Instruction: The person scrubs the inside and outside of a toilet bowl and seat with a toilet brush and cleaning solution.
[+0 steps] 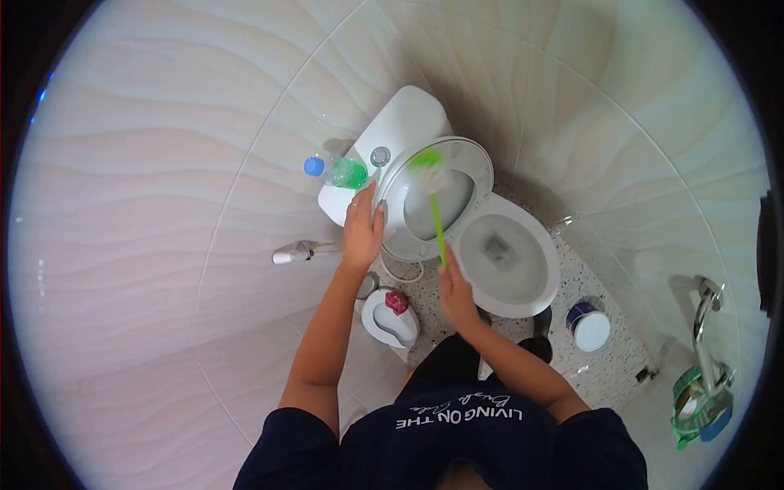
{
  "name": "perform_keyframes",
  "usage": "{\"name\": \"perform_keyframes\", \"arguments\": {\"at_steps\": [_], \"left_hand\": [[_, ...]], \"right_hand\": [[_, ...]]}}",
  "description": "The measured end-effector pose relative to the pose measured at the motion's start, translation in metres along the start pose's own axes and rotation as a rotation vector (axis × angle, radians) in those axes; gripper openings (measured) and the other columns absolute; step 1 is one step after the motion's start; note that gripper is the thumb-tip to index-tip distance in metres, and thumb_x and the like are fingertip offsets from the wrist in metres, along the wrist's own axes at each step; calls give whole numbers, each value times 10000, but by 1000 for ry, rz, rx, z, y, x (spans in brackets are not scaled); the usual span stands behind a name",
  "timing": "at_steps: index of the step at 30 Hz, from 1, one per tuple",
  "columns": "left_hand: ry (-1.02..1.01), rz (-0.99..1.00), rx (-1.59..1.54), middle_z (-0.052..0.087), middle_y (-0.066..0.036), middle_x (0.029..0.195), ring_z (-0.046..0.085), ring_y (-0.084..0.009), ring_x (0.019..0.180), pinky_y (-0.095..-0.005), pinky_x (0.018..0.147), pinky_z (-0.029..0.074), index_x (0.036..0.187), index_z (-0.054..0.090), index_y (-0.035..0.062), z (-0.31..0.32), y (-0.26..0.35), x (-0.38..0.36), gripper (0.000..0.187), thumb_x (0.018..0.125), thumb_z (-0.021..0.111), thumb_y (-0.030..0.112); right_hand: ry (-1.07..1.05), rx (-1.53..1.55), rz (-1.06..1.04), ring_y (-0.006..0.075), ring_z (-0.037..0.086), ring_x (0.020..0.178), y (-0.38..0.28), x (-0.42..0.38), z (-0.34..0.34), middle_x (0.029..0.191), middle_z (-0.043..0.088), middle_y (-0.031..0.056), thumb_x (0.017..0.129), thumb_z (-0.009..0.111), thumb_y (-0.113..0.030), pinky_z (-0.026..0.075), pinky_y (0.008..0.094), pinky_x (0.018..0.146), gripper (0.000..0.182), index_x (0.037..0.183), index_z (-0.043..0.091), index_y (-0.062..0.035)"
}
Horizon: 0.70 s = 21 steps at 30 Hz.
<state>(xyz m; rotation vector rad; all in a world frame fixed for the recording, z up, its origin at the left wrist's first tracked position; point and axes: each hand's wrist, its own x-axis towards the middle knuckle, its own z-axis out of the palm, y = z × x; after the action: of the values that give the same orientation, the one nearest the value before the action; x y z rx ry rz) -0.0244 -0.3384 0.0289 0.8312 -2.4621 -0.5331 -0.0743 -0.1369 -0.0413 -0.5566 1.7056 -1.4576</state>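
Observation:
My right hand [458,296] is wrapped round the thin green handle of a toilet brush [438,214]. The brush's bright green head, blurred, is up against the raised toilet seat and lid [398,208]. At the left edge of that seat, my left hand [362,233] has its fingers stretched out, touching or very near the rim. Just beyond those fingertips, a clear bottle [349,173] with green liquid and a blue cap lies on the white cistern [406,114]. Below the raised seat is the uncovered toilet bowl [513,286].
A bidet sprayer [296,252] hangs on the left wall. On the speckled floor are a white basin-like pan [380,325] with a dark pink item and a white-lidded tub [591,331]. At right, a tap [704,322] stands above a green basket [688,412].

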Motion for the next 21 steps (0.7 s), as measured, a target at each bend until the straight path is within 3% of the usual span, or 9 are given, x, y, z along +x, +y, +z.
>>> {"name": "perform_keyframes", "arguments": {"at_steps": [1,3,4,6,9,13,15,19,21], "left_hand": [[-12,17,-4,527,-206,1142,509,-347,1028,-397,890,403,1168,549,31,1,-8,2,331,839,521,53],[-131,-110,-162,558,-223,1114,546,-331,1001,-359,884,416,1195,521,3,4,-28,1,331,868,486,46],[-141,-97,-163,558,-223,1114,546,-331,1001,-359,884,416,1195,521,3,4,-32,2,331,868,486,46],[-185,-128,-183,580,-227,1084,576,-319,967,-335,861,433,1224,498,5,6,-35,1,356,870,476,29],[-179,-81,-146,574,-230,1106,580,-319,972,-332,853,442,1247,488,32,9,-42,1,384,864,477,12],[-210,-116,-127,578,-233,1101,593,-310,958,-326,840,449,1250,494,56,7,-40,4,394,858,490,11],[-273,-230,-133,590,-187,1131,587,-212,972,-268,867,419,1257,494,54,4,-39,5,370,887,501,46],[-286,-187,-149,595,-170,1139,579,-180,998,-256,875,414,1239,515,59,2,-47,8,353,886,516,60],[-330,-268,-222,596,-144,1153,569,-145,1008,-249,878,412,1227,529,60,-1,-47,10,347,880,532,63]], "right_hand": [[19,9,1,328,474,1170,1,-12,6,1305,433,227,952,387,-212,387,336,932,466,1395,279,-118],[-102,-67,-1,208,582,800,4,-33,16,1047,595,157,943,428,-222,442,290,736,495,1396,275,-96],[-87,-59,-1,208,582,800,-2,-31,16,1047,595,157,943,428,-222,442,290,736,495,1396,275,-96],[-144,11,189,353,511,1104,-19,-22,9,1275,457,237,952,380,-221,394,360,916,470,1396,269,-113],[154,56,-32,341,499,1127,-11,15,16,1300,436,232,953,383,-222,378,355,935,474,1398,264,-110],[126,202,66,319,468,1175,-17,6,25,1324,414,226,956,385,-237,360,344,953,479,1401,259,-110],[63,56,-111,236,479,1149,-5,-22,40,1293,449,197,959,369,-209,346,318,974,483,1415,238,-121],[7,84,-99,242,505,1103,-3,-22,36,1286,454,200,960,364,-205,367,330,953,479,1418,240,-142],[-11,255,396,294,459,1188,-42,7,8,1319,416,229,955,383,-225,335,321,979,478,1400,257,-104]]}}
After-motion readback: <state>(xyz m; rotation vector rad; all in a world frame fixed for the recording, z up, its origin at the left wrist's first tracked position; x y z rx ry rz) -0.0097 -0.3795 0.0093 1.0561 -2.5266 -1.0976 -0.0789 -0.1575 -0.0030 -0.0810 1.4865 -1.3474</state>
